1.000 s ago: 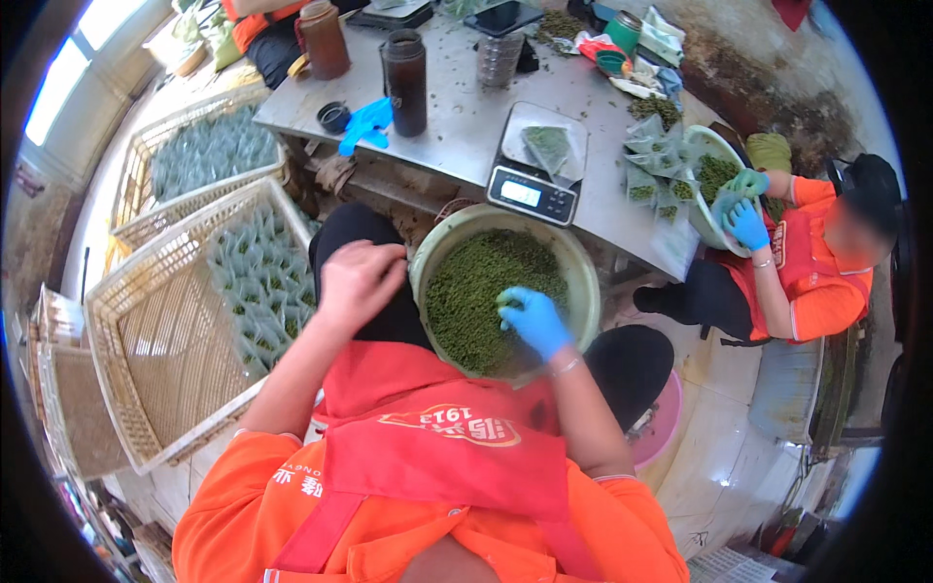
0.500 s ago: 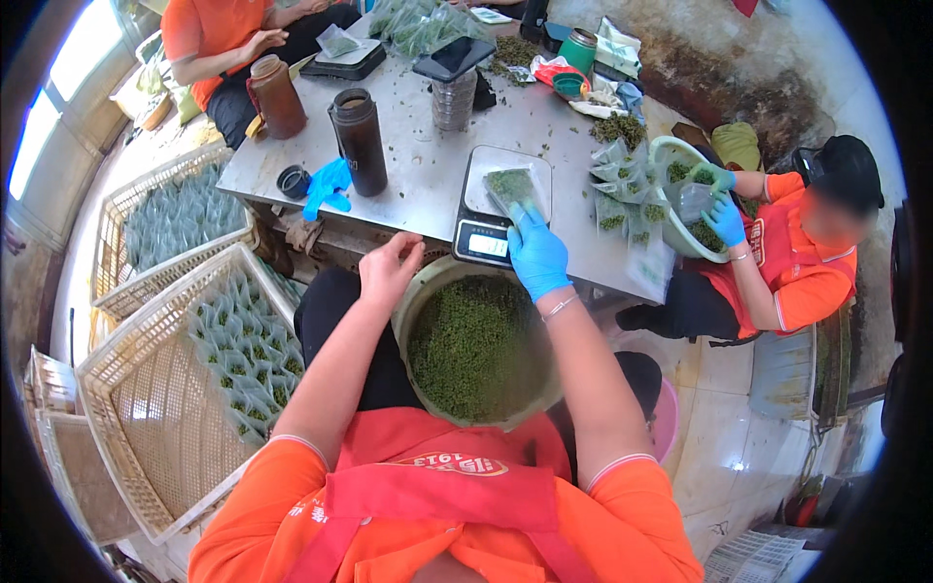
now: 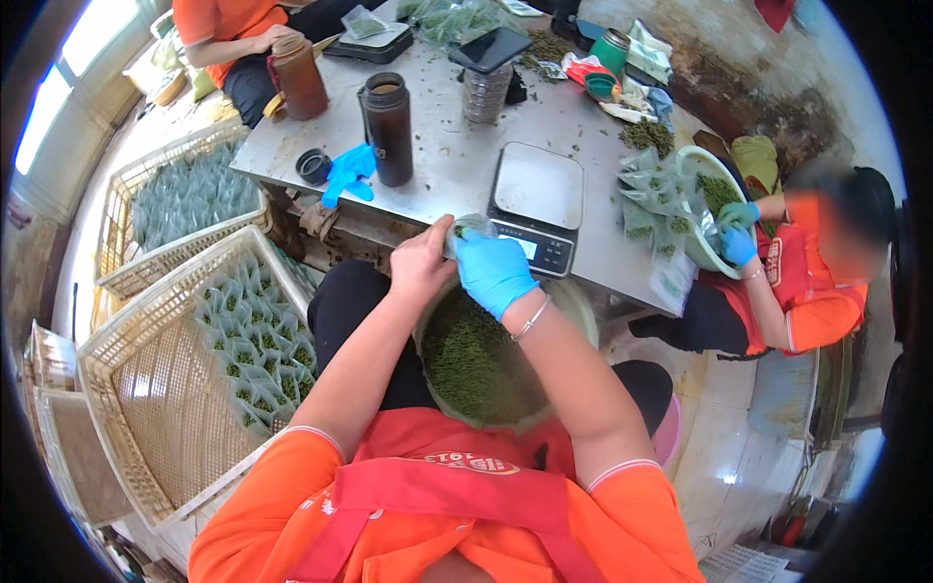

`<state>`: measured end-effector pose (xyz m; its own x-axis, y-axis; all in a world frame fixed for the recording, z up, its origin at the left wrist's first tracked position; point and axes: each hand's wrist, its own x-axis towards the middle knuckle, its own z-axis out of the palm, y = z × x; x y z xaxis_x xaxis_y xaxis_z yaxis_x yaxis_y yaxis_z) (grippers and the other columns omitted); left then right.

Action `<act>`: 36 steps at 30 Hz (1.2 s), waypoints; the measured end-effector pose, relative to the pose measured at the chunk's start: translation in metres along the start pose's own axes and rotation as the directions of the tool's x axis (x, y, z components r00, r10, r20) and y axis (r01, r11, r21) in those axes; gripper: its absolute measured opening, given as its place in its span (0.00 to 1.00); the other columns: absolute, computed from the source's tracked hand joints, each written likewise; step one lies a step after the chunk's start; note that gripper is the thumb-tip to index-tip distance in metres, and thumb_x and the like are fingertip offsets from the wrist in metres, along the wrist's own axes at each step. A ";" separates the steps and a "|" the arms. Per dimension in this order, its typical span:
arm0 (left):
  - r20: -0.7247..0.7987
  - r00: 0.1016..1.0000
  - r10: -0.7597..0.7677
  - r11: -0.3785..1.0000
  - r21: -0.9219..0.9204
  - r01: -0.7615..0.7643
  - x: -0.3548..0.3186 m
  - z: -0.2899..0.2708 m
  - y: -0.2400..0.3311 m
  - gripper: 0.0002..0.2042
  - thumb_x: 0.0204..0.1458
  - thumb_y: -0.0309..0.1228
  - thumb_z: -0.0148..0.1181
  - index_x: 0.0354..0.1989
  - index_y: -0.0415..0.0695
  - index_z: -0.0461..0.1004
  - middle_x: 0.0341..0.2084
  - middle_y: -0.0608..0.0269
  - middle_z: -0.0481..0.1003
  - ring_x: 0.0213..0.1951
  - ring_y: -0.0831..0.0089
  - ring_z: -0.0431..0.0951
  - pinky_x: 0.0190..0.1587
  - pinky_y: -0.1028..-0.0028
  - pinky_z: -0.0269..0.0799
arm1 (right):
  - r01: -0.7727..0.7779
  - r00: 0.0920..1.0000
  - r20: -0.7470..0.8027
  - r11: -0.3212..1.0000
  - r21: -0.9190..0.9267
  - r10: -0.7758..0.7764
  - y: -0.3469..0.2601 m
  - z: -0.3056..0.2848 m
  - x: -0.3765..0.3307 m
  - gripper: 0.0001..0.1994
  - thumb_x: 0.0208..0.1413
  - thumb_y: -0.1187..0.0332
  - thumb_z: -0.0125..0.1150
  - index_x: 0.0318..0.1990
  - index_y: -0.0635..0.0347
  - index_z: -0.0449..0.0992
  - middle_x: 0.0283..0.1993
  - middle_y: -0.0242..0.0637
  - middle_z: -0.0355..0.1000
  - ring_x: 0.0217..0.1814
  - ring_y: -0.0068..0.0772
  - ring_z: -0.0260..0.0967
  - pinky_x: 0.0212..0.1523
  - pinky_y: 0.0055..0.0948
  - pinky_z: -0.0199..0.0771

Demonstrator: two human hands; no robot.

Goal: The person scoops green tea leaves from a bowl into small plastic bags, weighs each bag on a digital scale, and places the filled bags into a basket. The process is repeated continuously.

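On the left I see a far crate (image 3: 190, 245), full of small clear bags (image 3: 190, 199) with green stuff in them. Next to it is a near crate (image 3: 160, 374). More filled bags (image 3: 258, 355) stand along its right side, and the bottom shows on its left.

Past the crates, at the far side, sits a person in orange (image 3: 228, 34). One hand is right by a brown bottle (image 3: 299, 80) on the metal surface (image 3: 442, 146). Near that bottle are a black lid (image 3: 313, 165) and a loose blue glove (image 3: 348, 175). Just right of the glove stands a tall dark bottle (image 3: 388, 131).

In the middle, the bare left hand (image 3: 418, 264) has its grip closed, with the fingertips pinching a small bag (image 3: 468, 226). The bag is up in the air, near the edge of the surface and left of the scale. The right hand (image 3: 494, 270), in a blue glove, has its grip closed on the same bag from the right. Some of its fingers are hidden.

Below the hands is a big round tub (image 3: 586, 321) with tiny green bits (image 3: 466, 360) inside. The scale (image 3: 539, 191) sits on the surface, just right of the bag. On the right, more bags (image 3: 653, 204) lie in a pile beside a white tub (image 3: 702, 255), where a co-worker (image 3: 821, 282) holds both gloved hands.
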<state>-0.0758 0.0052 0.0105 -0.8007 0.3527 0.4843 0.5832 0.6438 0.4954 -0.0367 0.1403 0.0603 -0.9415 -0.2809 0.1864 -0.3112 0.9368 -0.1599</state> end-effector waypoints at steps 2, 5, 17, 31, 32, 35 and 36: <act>-0.008 1.000 -0.007 0.996 -0.087 0.006 0.000 -0.007 0.001 0.30 0.34 0.30 0.61 0.53 0.54 0.66 0.25 0.54 0.75 0.27 0.57 0.76 0.31 0.62 0.71 | -0.012 1.000 -0.009 1.000 -0.009 0.012 -0.005 -0.013 -0.005 0.07 0.46 0.69 0.51 0.34 0.57 0.72 0.32 0.42 0.70 0.28 0.43 0.72 0.25 0.41 0.70; 0.087 0.993 -0.080 0.993 0.091 0.072 0.000 -0.008 0.000 0.32 0.33 0.30 0.63 0.55 0.55 0.65 0.24 0.58 0.74 0.26 0.59 0.75 0.29 0.63 0.70 | -0.059 0.994 -0.085 0.995 0.079 0.065 -0.018 -0.022 -0.012 0.13 0.48 0.70 0.49 0.44 0.55 0.69 0.42 0.42 0.68 0.24 0.44 0.70 0.23 0.41 0.70; 0.120 0.915 -0.384 0.903 -0.156 0.399 0.001 0.001 -0.002 0.26 0.41 0.43 0.64 0.51 0.52 0.67 0.36 0.58 0.77 0.36 0.60 0.78 0.39 0.67 0.71 | -0.134 0.784 -0.035 0.224 0.965 0.619 0.066 -0.042 -0.074 0.23 0.54 0.70 0.54 0.58 0.65 0.60 0.41 0.41 0.73 0.33 0.23 0.71 0.37 0.26 0.73; 0.141 0.911 -0.388 0.841 -0.350 0.412 -0.006 0.001 -0.008 0.26 0.48 0.50 0.56 0.51 0.46 0.67 0.37 0.49 0.76 0.40 0.54 0.76 0.41 0.64 0.69 | -0.342 0.624 -0.058 0.339 0.877 0.779 0.132 -0.067 -0.069 0.14 0.60 0.67 0.46 0.47 0.64 0.73 0.25 0.34 0.72 0.15 0.19 0.66 0.15 0.18 0.63; 0.189 0.894 -0.407 0.799 -0.401 0.449 -0.004 -0.006 -0.006 0.23 0.51 0.48 0.54 0.50 0.45 0.68 0.37 0.49 0.76 0.39 0.56 0.76 0.41 0.66 0.69 | -0.291 0.657 -0.094 0.367 0.884 0.748 0.110 -0.068 -0.066 0.14 0.59 0.67 0.46 0.48 0.64 0.72 0.26 0.34 0.72 0.15 0.19 0.66 0.15 0.19 0.63; 0.136 0.897 -0.420 0.647 -0.649 0.401 -0.016 -0.020 -0.024 0.20 0.55 0.44 0.51 0.47 0.41 0.69 0.36 0.52 0.76 0.39 0.64 0.76 0.43 0.69 0.68 | -0.221 0.739 -0.200 0.511 0.831 0.643 0.064 -0.050 -0.046 0.15 0.59 0.68 0.49 0.49 0.66 0.71 0.33 0.38 0.73 0.17 0.19 0.65 0.20 0.20 0.66; 0.031 0.914 -0.405 0.685 -0.652 0.325 -0.023 -0.033 -0.027 0.19 0.55 0.43 0.50 0.47 0.40 0.70 0.35 0.53 0.76 0.39 0.67 0.75 0.43 0.70 0.68 | -0.273 0.777 -0.174 0.572 0.773 0.605 0.060 -0.038 -0.039 0.15 0.58 0.68 0.49 0.50 0.66 0.70 0.38 0.41 0.73 0.24 0.24 0.69 0.28 0.22 0.70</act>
<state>-0.0689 -0.0427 0.0099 -0.9721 0.0824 0.2198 0.2282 0.1127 0.9671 -0.0137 0.2157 0.0806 -0.8972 0.3849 0.2163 -0.0215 0.4513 -0.8921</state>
